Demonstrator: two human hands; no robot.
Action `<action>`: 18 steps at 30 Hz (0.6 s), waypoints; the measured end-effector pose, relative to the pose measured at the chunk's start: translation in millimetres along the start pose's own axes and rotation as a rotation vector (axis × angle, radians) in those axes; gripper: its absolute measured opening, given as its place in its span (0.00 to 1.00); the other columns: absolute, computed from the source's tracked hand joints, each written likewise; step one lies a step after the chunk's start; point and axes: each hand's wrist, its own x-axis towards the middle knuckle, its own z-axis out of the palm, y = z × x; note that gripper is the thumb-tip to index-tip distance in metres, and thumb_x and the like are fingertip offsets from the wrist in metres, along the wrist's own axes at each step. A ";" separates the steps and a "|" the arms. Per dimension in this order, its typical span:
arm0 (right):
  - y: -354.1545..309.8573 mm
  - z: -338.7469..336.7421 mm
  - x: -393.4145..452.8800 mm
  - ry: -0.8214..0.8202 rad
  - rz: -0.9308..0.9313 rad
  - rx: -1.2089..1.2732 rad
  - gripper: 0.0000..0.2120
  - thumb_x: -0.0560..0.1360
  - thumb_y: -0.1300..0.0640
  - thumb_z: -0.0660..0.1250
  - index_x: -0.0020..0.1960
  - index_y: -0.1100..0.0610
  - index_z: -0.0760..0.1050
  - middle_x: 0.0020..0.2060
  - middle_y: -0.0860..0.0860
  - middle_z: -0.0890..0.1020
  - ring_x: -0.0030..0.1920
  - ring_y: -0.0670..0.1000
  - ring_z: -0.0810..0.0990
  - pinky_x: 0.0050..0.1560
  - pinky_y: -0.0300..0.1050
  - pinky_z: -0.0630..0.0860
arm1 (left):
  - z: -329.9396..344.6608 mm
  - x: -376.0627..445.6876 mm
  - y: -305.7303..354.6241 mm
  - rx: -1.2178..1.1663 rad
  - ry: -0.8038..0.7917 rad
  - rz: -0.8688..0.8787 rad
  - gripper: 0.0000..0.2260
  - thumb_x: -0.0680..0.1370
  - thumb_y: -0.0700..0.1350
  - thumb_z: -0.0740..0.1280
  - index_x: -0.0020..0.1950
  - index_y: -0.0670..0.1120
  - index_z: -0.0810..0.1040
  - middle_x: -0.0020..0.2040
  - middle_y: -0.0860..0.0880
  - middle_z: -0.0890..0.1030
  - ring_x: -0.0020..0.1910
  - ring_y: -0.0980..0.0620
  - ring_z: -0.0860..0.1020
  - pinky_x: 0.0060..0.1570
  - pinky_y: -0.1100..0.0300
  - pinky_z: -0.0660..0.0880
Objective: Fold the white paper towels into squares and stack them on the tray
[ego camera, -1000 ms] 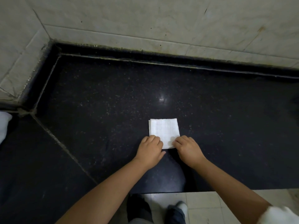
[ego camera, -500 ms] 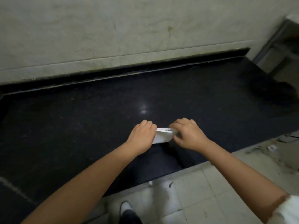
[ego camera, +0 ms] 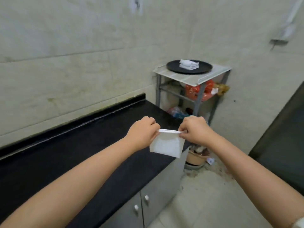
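head | both hands' fingers pinch paper towel [ego camera: 167, 146] top edge | hangs down

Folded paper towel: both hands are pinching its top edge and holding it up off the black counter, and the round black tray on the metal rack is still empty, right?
Not quite. The head view shows both hands, left and right, pinching the folded paper towel above the black counter, but the round black tray on the metal rack already holds a stack of folded towels.
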 end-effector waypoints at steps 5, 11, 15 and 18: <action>97.4 -34.8 28.4 0.040 0.094 -0.045 0.09 0.75 0.56 0.63 0.51 0.55 0.80 0.52 0.52 0.80 0.58 0.54 0.74 0.51 0.46 0.64 | -5.4 117.6 21.4 0.100 -0.009 0.098 0.05 0.68 0.44 0.75 0.38 0.44 0.82 0.38 0.45 0.78 0.36 0.46 0.77 0.27 0.60 0.65; 218.4 -73.1 109.0 0.109 0.099 -0.093 0.08 0.73 0.57 0.63 0.51 0.54 0.79 0.50 0.52 0.82 0.55 0.54 0.76 0.49 0.44 0.62 | 9.9 278.9 16.5 -0.003 0.013 0.004 0.12 0.79 0.48 0.59 0.56 0.43 0.77 0.56 0.46 0.75 0.58 0.47 0.72 0.49 0.55 0.69; 292.7 -96.2 176.6 0.144 0.057 -0.040 0.05 0.72 0.60 0.64 0.43 0.51 0.73 0.33 0.44 0.72 0.48 0.54 0.74 0.45 0.42 0.60 | 7.3 377.6 1.5 -0.033 0.011 -0.092 0.12 0.79 0.48 0.60 0.58 0.45 0.75 0.57 0.46 0.76 0.59 0.47 0.73 0.53 0.56 0.70; 338.0 -104.6 225.1 0.143 0.037 0.028 0.08 0.71 0.62 0.64 0.38 0.51 0.67 0.29 0.42 0.66 0.42 0.50 0.70 0.43 0.42 0.62 | 7.7 435.3 -10.9 -0.012 0.015 -0.162 0.12 0.79 0.48 0.60 0.58 0.45 0.75 0.58 0.45 0.75 0.59 0.45 0.73 0.51 0.56 0.70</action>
